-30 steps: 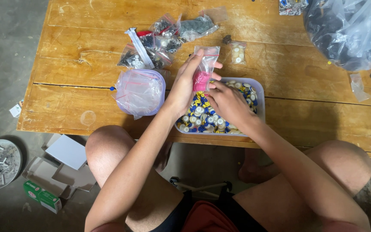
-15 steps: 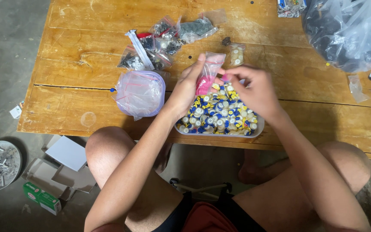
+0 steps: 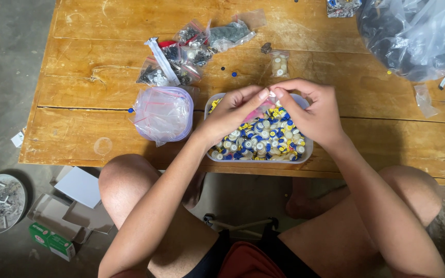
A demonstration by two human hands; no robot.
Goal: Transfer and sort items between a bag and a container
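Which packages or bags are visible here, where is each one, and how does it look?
Small pink-tinted bag: pinched between left hand and right hand, above the tray.
Empty clear bags: round tub, left of tray.
Filled small bags: table's far side, dark contents.
Large clear bag: top right corner.
Green carton: floor, lower left.

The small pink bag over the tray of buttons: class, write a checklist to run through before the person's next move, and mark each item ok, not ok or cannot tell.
1. Both hands on the small pink bag: ok; left hand and right hand pinch its top edge.
2. Bag held above the tray: ok, so spills would likely fall inside.
3. Bag sealed: cannot tell; the fingers cover the strip.
4. Tray fully on the table: ok, though close to the near edge.
5. Tub of empty bags within reach: ok, beside the left hand.
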